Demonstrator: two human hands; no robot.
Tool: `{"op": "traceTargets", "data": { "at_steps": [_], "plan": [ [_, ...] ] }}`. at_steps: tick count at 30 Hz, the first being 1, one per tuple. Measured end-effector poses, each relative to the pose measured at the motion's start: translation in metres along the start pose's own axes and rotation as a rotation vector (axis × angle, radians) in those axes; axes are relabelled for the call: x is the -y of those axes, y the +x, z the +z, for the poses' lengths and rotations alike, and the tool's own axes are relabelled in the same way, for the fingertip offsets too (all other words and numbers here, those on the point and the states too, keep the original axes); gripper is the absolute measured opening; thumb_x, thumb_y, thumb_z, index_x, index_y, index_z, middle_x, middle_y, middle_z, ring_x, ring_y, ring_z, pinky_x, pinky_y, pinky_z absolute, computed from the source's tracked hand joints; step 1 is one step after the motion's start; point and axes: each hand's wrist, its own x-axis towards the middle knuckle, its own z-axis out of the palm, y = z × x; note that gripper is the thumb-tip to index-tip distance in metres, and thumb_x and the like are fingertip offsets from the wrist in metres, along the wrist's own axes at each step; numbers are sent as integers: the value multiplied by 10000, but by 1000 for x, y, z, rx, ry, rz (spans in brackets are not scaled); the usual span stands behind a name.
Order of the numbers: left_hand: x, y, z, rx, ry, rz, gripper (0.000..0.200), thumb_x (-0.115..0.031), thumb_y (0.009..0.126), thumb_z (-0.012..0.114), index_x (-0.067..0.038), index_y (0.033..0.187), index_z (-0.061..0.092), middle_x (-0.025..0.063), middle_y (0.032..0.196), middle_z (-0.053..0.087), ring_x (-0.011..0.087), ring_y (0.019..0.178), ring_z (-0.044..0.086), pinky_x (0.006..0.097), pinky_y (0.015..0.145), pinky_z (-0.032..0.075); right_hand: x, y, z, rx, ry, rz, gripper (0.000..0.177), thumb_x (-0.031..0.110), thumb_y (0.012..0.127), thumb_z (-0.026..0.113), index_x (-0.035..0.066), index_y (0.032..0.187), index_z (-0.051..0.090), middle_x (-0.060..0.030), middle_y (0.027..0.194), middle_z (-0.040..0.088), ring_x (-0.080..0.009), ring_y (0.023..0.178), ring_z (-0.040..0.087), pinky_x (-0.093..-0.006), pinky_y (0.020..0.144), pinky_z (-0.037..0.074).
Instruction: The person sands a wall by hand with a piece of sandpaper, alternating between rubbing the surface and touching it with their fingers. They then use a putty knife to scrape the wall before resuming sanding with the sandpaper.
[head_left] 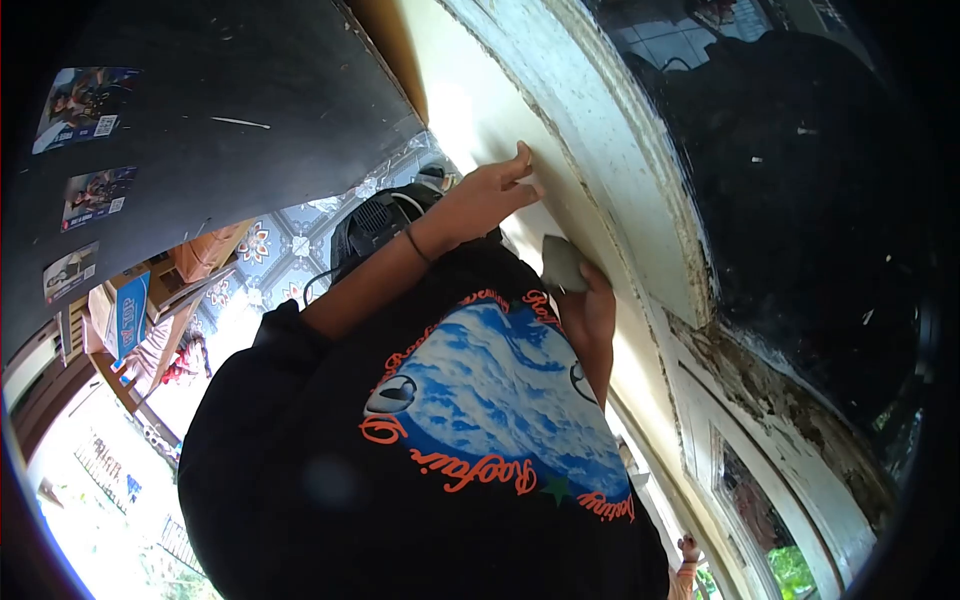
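Observation:
My left hand [497,196], with a dark band round the wrist, is raised against the pale wall [555,215]. Its fingers are apart, and the fingertips are at or very near the surface. Lower and to the right, my right hand [596,305] grips a flat grey pad [562,264], possibly sandpaper, close to the same wall. Some of its fingers are hidden behind the pad. A black shirt [300,470] with a blue-and-white cloud print and orange lettering fills the middle of the view and covers part of the right forearm.
A dark panel [250,90] with stickers hangs over the left side. Below it are patterned floor tiles [300,245], a black vented object [375,222] and wooden furniture [150,330]. A worn window frame [690,270] borders dark glass on the right. Another person's hand [688,548] shows at lower right.

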Motion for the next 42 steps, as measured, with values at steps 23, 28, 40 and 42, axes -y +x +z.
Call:
{"op": "traceTargets", "data": {
  "at_steps": [23,28,40,42],
  "plan": [
    [35,-16,-53,-577,-493,23,269,-162,880,486,-9,1100,504,88,951,590,163,870,583,320,756,469,7,-32,-40,-16,173,97,319,167,901,425,-27,1153,451,-173,1168,488,-251,1050,489,-389,931,387],
    [31,14,-53,-900,-269,562,340,-279,872,509,-25,1097,510,106,938,550,205,872,541,343,794,426,-6,-29,-114,-36,477,-186,307,109,887,367,-56,1108,500,-183,1107,538,-277,1038,491,-415,961,358],
    [-15,83,-42,-858,-431,70,720,-529,911,279,67,1315,294,215,1271,432,271,1182,417,291,965,315,11,-45,-118,-229,933,278,298,135,822,480,1,1081,541,-142,1121,559,-285,1084,501,-411,941,376],
    [-11,89,-55,-827,-504,183,688,-509,913,318,70,1284,352,172,1257,454,226,1149,438,289,960,330,13,-66,-89,-35,23,-6,212,129,795,563,75,997,594,-47,1054,602,-245,1049,523,-382,867,421]
  ]
}}
